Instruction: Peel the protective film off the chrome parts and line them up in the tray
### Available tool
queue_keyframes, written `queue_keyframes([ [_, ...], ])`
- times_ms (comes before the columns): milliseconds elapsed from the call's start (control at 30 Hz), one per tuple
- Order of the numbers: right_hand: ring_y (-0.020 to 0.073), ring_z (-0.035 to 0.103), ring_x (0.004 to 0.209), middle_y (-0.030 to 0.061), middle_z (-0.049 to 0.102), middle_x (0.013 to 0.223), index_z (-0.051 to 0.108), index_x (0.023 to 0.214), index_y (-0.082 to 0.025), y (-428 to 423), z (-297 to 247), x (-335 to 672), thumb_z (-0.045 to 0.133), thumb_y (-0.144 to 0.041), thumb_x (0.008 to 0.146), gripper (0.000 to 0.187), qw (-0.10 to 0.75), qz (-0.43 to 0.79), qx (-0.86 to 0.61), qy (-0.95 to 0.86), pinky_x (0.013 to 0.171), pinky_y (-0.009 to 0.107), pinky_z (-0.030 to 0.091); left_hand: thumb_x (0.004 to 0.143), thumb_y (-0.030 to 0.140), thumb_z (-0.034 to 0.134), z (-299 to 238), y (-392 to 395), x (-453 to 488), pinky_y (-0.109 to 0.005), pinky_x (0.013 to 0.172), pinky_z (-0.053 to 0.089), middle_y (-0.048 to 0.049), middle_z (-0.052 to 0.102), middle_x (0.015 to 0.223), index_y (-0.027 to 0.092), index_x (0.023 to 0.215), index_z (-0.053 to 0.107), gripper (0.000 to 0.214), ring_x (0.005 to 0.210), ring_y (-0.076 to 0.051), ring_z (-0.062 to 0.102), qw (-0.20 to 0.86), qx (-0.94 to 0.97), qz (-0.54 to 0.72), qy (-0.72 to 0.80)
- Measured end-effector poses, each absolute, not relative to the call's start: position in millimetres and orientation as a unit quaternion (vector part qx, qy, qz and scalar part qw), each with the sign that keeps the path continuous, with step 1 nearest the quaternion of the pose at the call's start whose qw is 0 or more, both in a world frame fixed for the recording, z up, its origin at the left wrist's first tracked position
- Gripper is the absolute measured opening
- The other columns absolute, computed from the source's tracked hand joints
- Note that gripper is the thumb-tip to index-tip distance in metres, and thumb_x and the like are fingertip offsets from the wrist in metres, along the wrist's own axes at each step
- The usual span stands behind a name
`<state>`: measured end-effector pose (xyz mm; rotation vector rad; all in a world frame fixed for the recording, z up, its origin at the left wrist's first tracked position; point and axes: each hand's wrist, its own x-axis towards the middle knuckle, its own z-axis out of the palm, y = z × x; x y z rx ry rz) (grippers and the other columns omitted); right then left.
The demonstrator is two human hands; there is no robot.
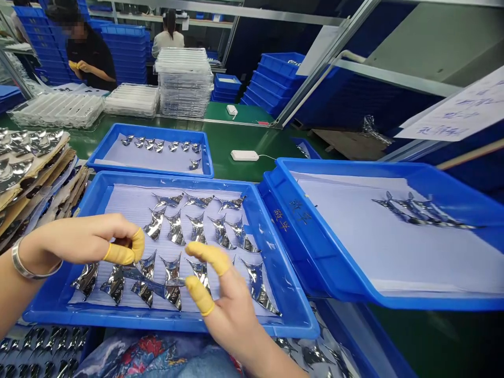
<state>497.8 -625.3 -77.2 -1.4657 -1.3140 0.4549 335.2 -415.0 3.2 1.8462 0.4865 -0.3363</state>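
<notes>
A blue tray (275,252) lined with white paper lies in front of me, holding several shiny chrome curved pointed parts (197,228) in rows. My left hand (84,239), with yellow finger cots and a silver bracelet, hovers over the tray's left side, thumb and forefinger pinched together. My right hand (226,302), also in yellow cots, pinches the tip of one long chrome part (147,281) between thumb and forefinger above the tray's front row. The part stretches left toward my left fingers; whether they touch it I cannot tell.
A tilted blue tray (315,231) at right holds a few chrome parts (421,212). Another blue tray (151,128) with parts sits behind. Cardboard sheets of parts (31,168) stack at left. Clear tray stacks (185,79), blue crates and other people are at the back.
</notes>
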Motion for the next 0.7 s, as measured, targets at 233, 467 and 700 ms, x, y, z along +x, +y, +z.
queue_keyframes([
  [233,0.0208,0.067,0.092,0.0093,0.071,0.104,0.063,0.115,-0.023,-633,-89,512,0.06,-0.055,0.089,0.042,0.679,0.332,-0.582,-0.3,0.087,0.04,0.055,0.066,0.052,0.079,-58,-451,317,-0.02,0.048,0.036,0.0008,0.056,0.059,0.021,0.067,0.068,0.033,0.049,-0.009,0.044,0.782,0.541,0.065,0.303],
  [467,0.014,0.063,0.075,0.002,0.067,0.085,0.069,0.098,-0.022,-624,-75,490,0.073,-0.055,0.077,0.039,0.662,0.523,-0.455,-0.284,0.076,0.03,0.055,0.065,0.061,0.078,-91,-537,323,-0.021,0.05,0.038,-0.0019,0.062,0.059,0.02,0.078,0.07,0.044,0.047,-0.009,0.046,0.87,0.375,0.08,0.309],
  [700,0.0085,0.052,0.057,-0.0021,0.057,0.065,0.066,0.073,-0.018,-625,-66,481,0.082,-0.052,0.067,0.038,0.636,0.624,-0.39,-0.232,0.06,0.022,0.047,0.054,0.055,0.088,-88,-547,325,-0.022,0.05,0.038,-0.0019,0.063,0.055,0.018,0.071,0.074,0.043,0.05,-0.011,0.052,0.891,0.307,0.051,0.331],
])
